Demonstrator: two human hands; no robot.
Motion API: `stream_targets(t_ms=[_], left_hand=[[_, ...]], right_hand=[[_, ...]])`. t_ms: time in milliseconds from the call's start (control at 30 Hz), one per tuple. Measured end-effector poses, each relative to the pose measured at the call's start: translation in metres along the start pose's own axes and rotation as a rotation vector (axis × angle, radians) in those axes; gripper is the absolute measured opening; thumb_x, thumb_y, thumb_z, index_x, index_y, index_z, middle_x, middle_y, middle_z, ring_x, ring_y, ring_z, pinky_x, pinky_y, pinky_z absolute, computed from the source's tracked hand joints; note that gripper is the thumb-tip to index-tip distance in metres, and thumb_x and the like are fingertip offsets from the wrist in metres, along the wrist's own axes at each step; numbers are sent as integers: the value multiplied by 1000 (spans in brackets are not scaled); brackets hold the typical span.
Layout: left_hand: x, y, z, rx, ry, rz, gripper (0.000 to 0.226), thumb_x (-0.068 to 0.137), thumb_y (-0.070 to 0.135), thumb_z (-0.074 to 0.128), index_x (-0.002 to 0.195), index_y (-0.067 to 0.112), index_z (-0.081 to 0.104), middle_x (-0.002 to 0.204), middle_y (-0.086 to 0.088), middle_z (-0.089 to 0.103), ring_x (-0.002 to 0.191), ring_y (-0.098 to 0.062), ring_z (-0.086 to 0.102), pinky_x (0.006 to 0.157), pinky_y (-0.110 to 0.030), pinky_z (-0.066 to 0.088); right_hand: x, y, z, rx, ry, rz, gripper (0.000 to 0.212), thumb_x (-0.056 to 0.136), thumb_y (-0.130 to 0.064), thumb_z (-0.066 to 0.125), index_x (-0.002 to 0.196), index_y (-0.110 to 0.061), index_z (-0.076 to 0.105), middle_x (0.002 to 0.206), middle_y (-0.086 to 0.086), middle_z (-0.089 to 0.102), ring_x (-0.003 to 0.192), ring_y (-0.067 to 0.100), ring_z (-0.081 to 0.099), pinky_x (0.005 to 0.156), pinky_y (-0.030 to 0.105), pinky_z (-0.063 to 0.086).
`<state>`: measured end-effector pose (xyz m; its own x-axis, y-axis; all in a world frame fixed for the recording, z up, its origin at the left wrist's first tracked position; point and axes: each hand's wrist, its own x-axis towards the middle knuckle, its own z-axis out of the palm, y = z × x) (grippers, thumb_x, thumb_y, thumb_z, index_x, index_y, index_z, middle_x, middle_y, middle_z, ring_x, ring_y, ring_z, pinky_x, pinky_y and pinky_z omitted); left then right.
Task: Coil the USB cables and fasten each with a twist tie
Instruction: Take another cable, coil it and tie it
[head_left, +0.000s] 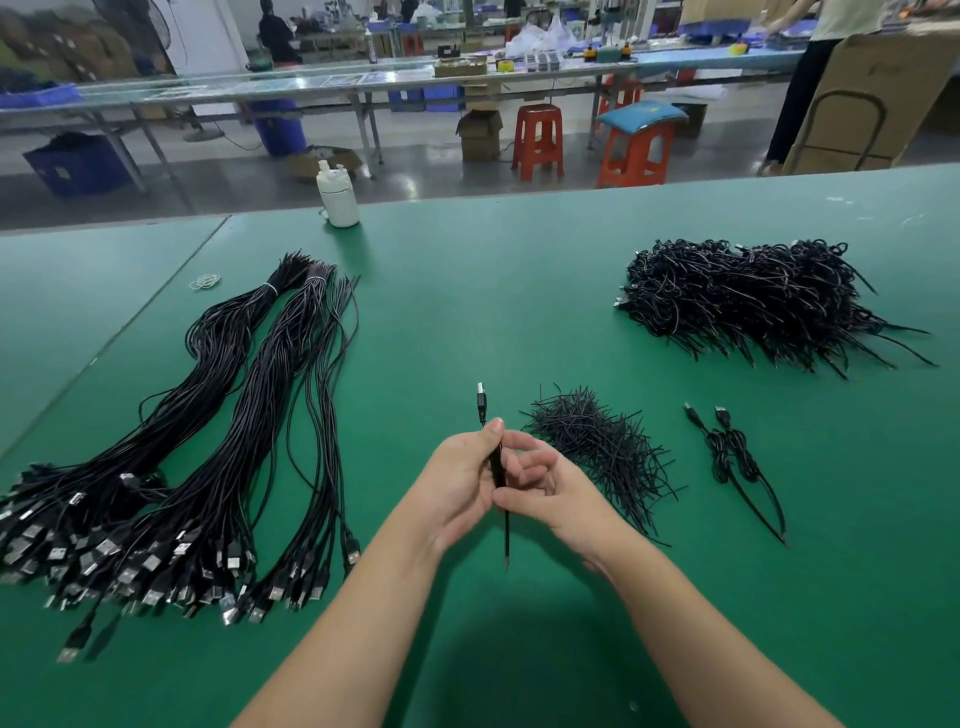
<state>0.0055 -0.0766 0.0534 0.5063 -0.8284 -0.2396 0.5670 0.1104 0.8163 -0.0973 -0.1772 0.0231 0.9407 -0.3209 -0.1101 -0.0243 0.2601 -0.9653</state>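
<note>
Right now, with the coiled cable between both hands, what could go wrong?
1. The coiled cable shows no tie yet; if the left hand or right hand loosens, it may spring open.
2. The twist ties are tangled, so pulling one may drag others.
3. Its loose tail hangs down and might snag.

A single wide-angle view comes from the person's head, looking forward and down across a green work table (519, 291). Both forearms enter from the bottom edge, and the left hand (462, 478) and right hand (550, 493) sit close, just below centre. The table's far edge curves (lens distortion), and beyond it the workshop floor and distant benches fill the top.
</note>
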Motion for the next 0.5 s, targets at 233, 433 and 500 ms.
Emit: stream_targets(t_ms=[233, 433, 500], left_hand=[[1, -3, 1, 236, -82, -27, 48, 105, 28, 40, 85, 6, 78, 94, -23, 74, 79, -25, 72, 77, -30, 56], [0, -7, 5, 1364, 271, 151, 46, 104, 38, 32, 71, 22, 59, 72, 4, 68, 78, -23, 64, 74, -33, 49], [-2, -9, 2, 1724, 371, 242, 45, 104, 44, 25, 73, 22, 49, 70, 3, 53, 74, -28, 58, 63, -34, 41]], right_hand=[[-7, 9, 5, -36, 166, -43, 51, 78, 2, 78, 120, -21, 63, 92, -1, 70, 88, 6, 65, 84, 19, 52], [-11, 13, 3, -533, 247, -57, 12, 92, -15, 65, 104, -16, 65, 96, 9, 64, 75, 12, 62, 79, 42, 57], [-11, 15, 2, -655, 240, -64, 9, 97, -21, 59, 103, -16, 56, 96, 6, 54, 67, 14, 61, 68, 33, 53]])
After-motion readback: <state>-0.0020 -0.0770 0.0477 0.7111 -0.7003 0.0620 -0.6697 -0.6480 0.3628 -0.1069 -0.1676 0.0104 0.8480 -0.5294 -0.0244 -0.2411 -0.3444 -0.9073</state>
